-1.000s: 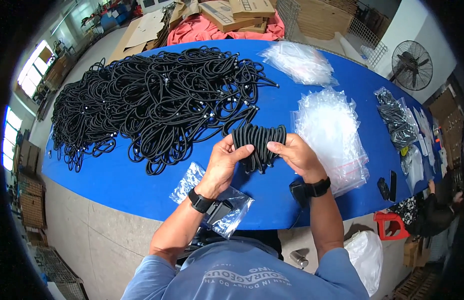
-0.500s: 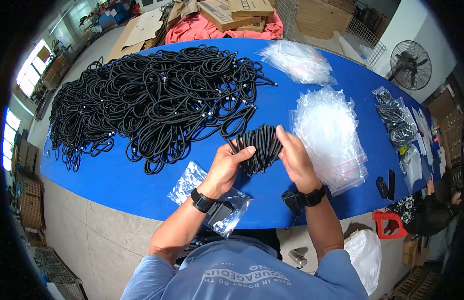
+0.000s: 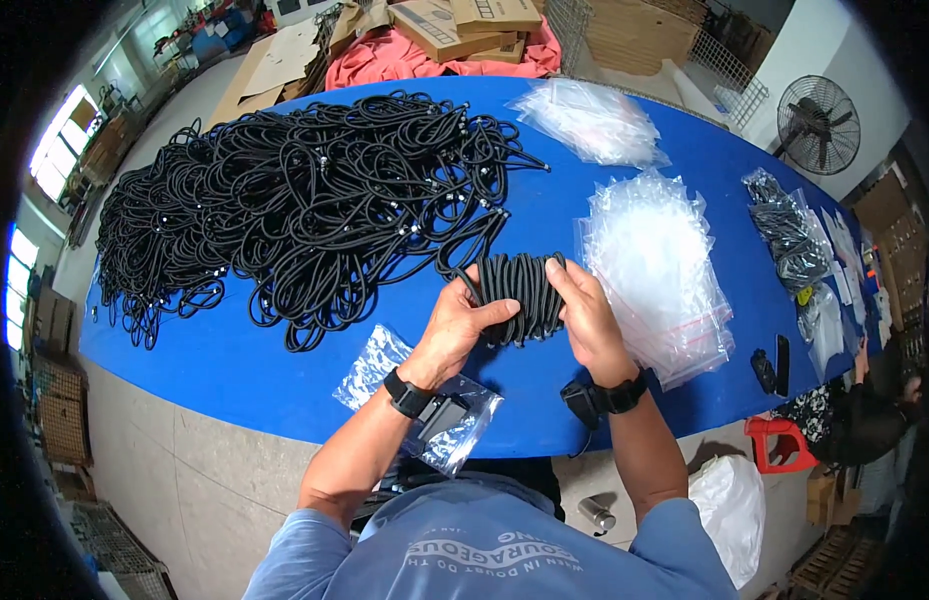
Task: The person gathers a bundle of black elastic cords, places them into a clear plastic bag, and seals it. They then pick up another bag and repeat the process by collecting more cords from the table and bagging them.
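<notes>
**Black cord bundle (image 3: 522,298) held up at the near side of a blue table (image 3: 234,375)**

From where I stand, the bundle is near the middle of the table's near side, its coils lined up in a tight row between the person's hands. The left hand (image 3: 454,325) closes on its left end, thumb laid across the front; the right hand (image 3: 590,320) pinches its right end, thumb at the top corner. Both sets of fingers are drawn in around the cords, though those behind are hidden. I can't tell whether the bundle touches the table.

Just beyond, to the left, sprawls a big pile of looped black cords (image 3: 294,200) with small shiny ends. A clear bag (image 3: 369,362) lies partly under the left forearm. Right of the right hand is a fanned stack of clear bags (image 3: 649,250), with another heap of bags (image 3: 589,118) farther off. Bagged black cords (image 3: 784,232) lie at the table's right side.

Past the far edge, cardboard boxes (image 3: 499,15) rest on a pinkish-red cloth (image 3: 384,62); a fan (image 3: 818,124) stands far right. On the near right are a red stool (image 3: 799,458) and a white sack (image 3: 729,520).
</notes>
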The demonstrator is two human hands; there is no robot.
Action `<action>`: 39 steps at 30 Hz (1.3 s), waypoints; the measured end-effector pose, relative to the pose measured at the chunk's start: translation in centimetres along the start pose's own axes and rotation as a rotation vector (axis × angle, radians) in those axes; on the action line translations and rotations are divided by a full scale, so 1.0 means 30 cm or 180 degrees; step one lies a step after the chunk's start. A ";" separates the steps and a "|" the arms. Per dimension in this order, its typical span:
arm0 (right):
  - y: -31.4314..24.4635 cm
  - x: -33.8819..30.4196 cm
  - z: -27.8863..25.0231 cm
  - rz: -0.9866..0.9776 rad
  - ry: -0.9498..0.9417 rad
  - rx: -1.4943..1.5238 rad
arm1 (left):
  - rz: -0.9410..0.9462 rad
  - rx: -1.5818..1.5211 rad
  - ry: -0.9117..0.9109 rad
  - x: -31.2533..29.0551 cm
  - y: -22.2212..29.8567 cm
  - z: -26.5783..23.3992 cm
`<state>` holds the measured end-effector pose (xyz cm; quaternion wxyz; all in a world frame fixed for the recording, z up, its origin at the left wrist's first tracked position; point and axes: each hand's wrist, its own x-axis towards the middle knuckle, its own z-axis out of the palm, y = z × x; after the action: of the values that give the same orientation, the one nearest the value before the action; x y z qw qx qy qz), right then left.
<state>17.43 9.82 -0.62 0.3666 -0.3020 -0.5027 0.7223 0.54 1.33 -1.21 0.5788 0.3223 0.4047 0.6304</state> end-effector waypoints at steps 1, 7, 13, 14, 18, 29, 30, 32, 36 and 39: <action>0.000 -0.002 -0.004 -0.0002 0.0006 0.0001 | -0.0016 -0.0029 -0.0050 0.001 -0.003 -0.008; 0.021 -0.009 -0.042 0.0045 -0.0208 0.0123 | -0.0465 0.0111 -0.0338 -0.003 -0.021 -0.053; -0.011 -0.018 -0.041 0.0147 -0.0224 0.0239 | -0.0674 -0.0129 -0.0767 -0.012 -0.043 -0.062; -0.010 -0.026 -0.026 0.0172 -0.0195 0.0238 | -0.0706 -0.0126 -0.0793 -0.017 -0.050 -0.062; -0.022 -0.050 -0.003 0.0282 -0.0188 0.0120 | -0.0592 0.0053 -0.0965 -0.042 -0.029 -0.070; 0.025 -0.041 -0.013 -0.0142 -0.0206 -0.0885 | -0.0804 -0.0076 -0.1062 -0.047 -0.031 -0.058; 0.021 -0.053 -0.010 -0.0198 0.0031 -0.1361 | -0.0797 -0.0086 -0.1002 -0.052 -0.037 -0.058; 0.018 -0.070 -0.005 -0.0309 0.0509 -0.2311 | -0.0793 -0.0105 -0.0996 -0.043 -0.034 -0.062; 0.032 -0.073 0.008 -0.0713 0.0505 -0.2394 | -0.0792 -0.0147 -0.1024 -0.023 -0.033 -0.068; 0.024 -0.079 0.017 -0.0714 0.0215 -0.2106 | -0.0826 -0.0174 -0.1080 -0.008 -0.049 -0.088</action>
<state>18.14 7.41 -1.00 0.3424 -0.3710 -0.7272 0.4651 -1.03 0.73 -3.73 0.7235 0.3531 0.3223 0.4980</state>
